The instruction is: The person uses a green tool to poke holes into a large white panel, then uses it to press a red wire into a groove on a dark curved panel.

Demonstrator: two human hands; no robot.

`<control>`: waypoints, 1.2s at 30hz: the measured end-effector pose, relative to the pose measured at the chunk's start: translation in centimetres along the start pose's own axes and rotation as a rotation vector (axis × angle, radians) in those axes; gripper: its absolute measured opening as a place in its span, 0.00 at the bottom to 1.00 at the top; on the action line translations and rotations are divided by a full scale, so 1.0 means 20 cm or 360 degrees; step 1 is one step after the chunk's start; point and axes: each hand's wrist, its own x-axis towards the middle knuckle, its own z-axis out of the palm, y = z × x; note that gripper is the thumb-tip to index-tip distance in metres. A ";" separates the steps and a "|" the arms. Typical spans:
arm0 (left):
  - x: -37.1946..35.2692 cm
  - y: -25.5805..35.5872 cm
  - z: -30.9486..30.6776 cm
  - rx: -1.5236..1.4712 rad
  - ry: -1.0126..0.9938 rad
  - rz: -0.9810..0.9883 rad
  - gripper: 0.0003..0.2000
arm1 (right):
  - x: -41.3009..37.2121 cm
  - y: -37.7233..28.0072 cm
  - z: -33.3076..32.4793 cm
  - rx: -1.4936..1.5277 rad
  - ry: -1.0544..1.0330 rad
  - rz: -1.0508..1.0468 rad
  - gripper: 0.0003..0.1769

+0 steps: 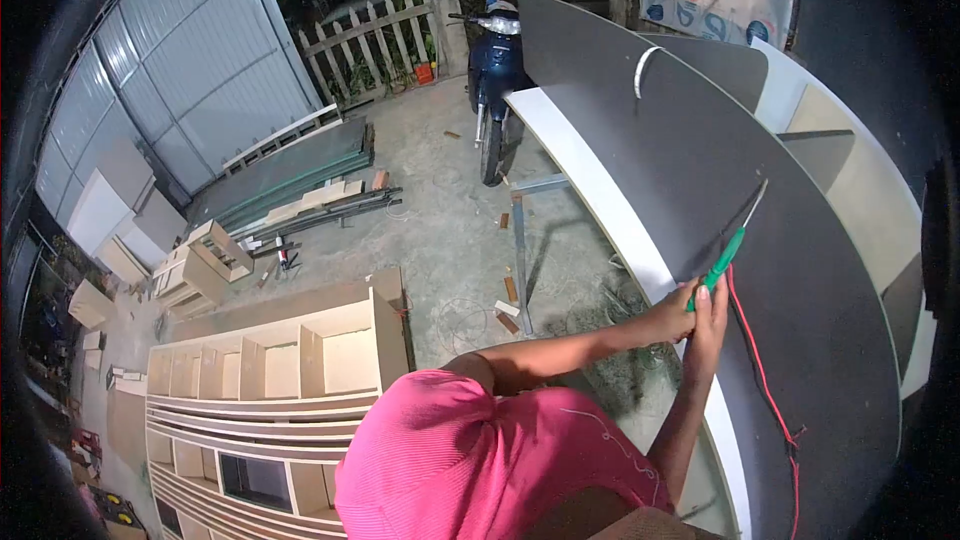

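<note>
A green-handled tool (722, 258) with a thin metal shaft points up and right, its tip near the dark grey curved panel (790, 310). Both hands are at the handle's lower end: my left hand (672, 314) is closed round it, and my right hand (708, 312) is closed against it with the fingers near the handle. From beside the handle a red cable (750, 348) runs down across the panel. A white strip (641, 70) hangs over the panel's upper edge. White board (622, 202) lines the panel's near side.
Pale shelving units (340, 348) stand at the lower left. A metal trestle (519, 250) supports the panel side, with small wood pieces (508, 308) on the floor nearby. A motorbike (492, 70) is parked behind, and stacked sheets (290, 175) lie by the metal wall.
</note>
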 end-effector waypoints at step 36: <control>-1.25 -0.18 0.95 0.0599 0.0213 0.0022 0.33 | -1.51 -0.36 -0.24 -0.0060 0.0146 0.0046 0.32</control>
